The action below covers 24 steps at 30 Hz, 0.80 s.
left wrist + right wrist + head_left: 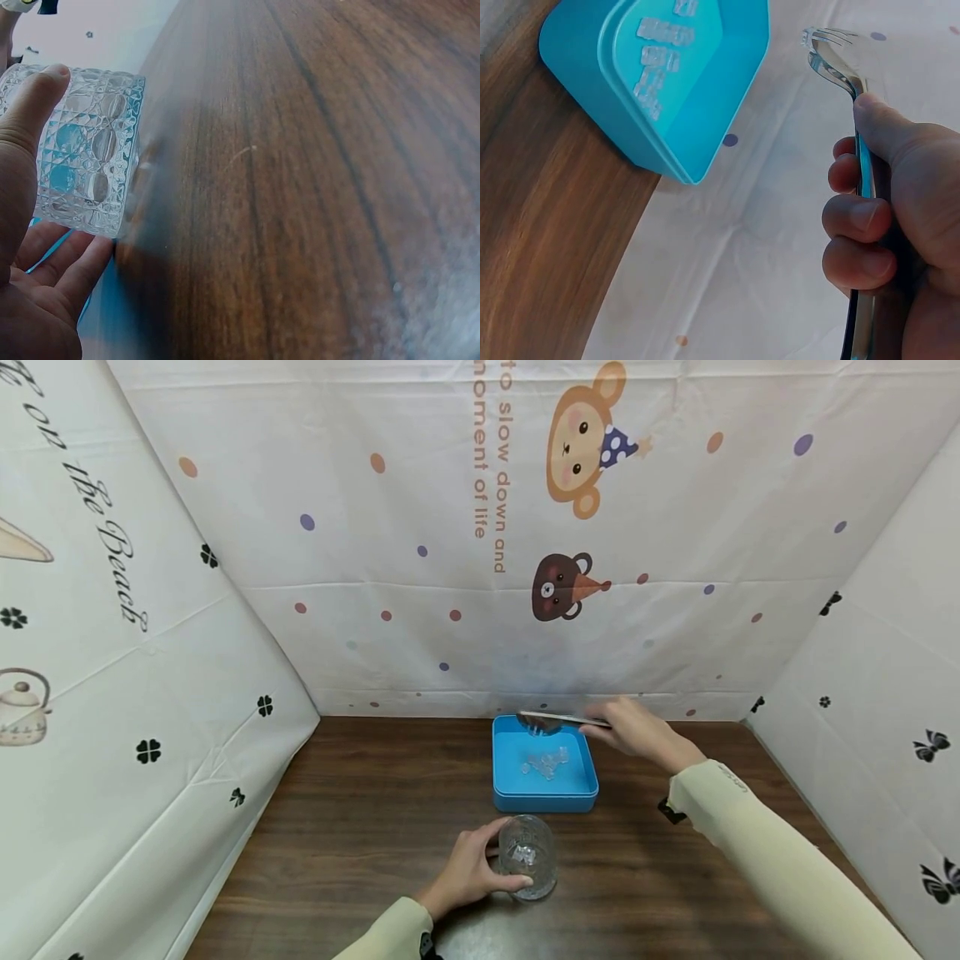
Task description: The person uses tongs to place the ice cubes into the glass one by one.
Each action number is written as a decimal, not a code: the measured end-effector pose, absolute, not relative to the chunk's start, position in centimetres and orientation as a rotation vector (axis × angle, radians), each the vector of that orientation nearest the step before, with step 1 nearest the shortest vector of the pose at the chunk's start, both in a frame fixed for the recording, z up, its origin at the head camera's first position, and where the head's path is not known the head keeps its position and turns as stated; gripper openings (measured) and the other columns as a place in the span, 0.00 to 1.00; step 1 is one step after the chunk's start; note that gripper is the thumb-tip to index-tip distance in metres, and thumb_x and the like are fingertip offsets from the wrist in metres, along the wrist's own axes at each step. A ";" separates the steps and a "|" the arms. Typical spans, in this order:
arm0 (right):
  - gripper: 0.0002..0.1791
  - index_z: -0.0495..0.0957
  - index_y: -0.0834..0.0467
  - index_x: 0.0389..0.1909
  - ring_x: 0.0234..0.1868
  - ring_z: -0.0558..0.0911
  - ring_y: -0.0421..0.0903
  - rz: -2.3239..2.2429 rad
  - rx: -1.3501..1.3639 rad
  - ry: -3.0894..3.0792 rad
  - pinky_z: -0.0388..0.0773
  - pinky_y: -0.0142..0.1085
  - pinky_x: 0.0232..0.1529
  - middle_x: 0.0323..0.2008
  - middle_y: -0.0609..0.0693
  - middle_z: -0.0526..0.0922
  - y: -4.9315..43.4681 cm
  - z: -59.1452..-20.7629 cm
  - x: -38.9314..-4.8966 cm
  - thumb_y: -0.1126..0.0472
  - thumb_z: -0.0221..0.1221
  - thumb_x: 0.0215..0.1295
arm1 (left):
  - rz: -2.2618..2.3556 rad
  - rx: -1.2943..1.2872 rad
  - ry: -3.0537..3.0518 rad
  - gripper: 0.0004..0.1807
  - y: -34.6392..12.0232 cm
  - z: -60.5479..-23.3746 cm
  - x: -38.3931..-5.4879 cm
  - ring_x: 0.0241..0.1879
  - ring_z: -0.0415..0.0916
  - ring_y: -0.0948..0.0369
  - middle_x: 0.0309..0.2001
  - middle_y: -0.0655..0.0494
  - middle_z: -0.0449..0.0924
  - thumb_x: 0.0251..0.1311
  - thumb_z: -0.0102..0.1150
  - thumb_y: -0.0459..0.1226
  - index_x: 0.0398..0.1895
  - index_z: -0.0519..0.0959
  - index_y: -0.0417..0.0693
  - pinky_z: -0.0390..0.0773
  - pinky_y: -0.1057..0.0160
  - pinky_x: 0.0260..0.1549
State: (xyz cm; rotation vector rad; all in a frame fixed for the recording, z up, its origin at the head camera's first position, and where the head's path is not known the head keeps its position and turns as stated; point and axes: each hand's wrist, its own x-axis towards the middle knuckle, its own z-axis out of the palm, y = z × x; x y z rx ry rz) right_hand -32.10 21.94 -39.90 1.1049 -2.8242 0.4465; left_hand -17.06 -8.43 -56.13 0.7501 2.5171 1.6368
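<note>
My left hand (471,870) holds a clear cut-patterned glass (529,868) on the table, thumb on one side and fingers on the other. The left wrist view shows the glass (90,150) from close by. Something bright shows inside it, too unclear to name. My right hand (633,731) grips metal tongs (558,718) above the back of a blue box (546,803). In the right wrist view the tongs (861,172) have a fork-shaped end, with a small clear piece at its tip. Several clear ice-like cubes (546,763) lie in the box.
The box stands on a brown wooden table (360,827), close to its back edge. White printed cloth (420,643) hangs behind the table and along both sides. The glass is just in front of the box.
</note>
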 end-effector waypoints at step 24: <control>0.14 0.74 0.46 0.26 0.19 0.62 0.29 0.557 1.303 -2.696 0.64 0.26 0.20 0.18 0.33 0.62 22.8 -38.3 -23.6 0.60 0.65 0.71 | 1.630 0.760 2.542 0.45 -8.5 -56.2 -17.0 0.51 0.84 0.60 0.58 0.47 0.81 0.52 0.79 0.53 0.71 0.72 0.47 0.84 0.70 0.47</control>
